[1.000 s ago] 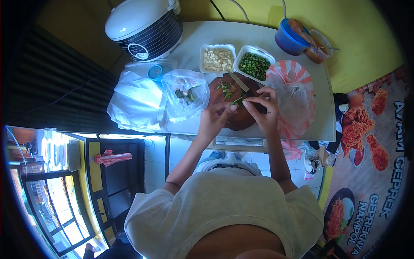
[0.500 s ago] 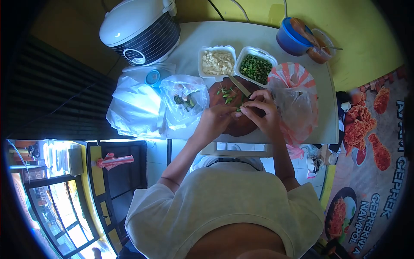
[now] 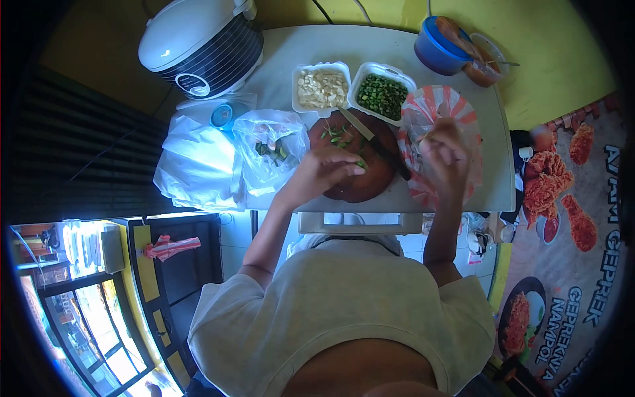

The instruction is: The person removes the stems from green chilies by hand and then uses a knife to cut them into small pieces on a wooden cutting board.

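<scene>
My left hand pinches a small green vegetable piece above the near part of the round brown cutting board. Thin green bits lie on the board. Beside them rests a knife, its blade pointing to the far left and its dark handle toward the right edge. Off the board, my right hand is over the red-and-white striped plastic bag. Its fingers are curled, with thumb and forefinger close together; I cannot make out what they hold, if anything.
Behind the board stand a foam box of pale sliced pieces and a foam box of chopped greens. A clear bag with green pieces lies left, near a rice cooker. A blue tub sits at the far right.
My right hand has left the board and moved right, over the striped bag. My left hand stays near the board with the green piece. The view has shifted slightly.
</scene>
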Demonstrator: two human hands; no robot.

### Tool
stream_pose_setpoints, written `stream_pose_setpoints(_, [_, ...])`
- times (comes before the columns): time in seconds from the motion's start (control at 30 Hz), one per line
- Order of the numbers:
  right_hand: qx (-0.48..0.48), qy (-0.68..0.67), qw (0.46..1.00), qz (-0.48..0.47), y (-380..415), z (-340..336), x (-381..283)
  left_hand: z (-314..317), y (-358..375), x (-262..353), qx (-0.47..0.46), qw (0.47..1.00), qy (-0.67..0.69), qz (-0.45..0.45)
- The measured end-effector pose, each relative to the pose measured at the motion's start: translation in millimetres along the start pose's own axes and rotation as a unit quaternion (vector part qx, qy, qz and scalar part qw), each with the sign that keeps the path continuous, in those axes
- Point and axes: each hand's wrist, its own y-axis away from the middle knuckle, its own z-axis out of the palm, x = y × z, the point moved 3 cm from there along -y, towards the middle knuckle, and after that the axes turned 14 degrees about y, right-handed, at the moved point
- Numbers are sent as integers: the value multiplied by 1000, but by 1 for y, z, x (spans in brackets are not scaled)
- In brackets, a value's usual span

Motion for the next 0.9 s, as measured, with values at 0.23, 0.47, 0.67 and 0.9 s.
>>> stream_pose_setpoints(0.23, [75,394,915,-39,-37,-71,22,-33,15,10,244,958,-149,37])
stream_pose_setpoints(0.47, [123,355,922,-90,-10,-48,-4,-11,5,-12,214,919,-317,96])
stream_pose_setpoints(0.67, [-13,242,963,-119,41,32,1,12,-6,-27,220,879,-413,97])
stream_pose_setpoints(0.9, [-89,272,953,-101,67,54,27,14,-1,-20,233,882,-391,124])
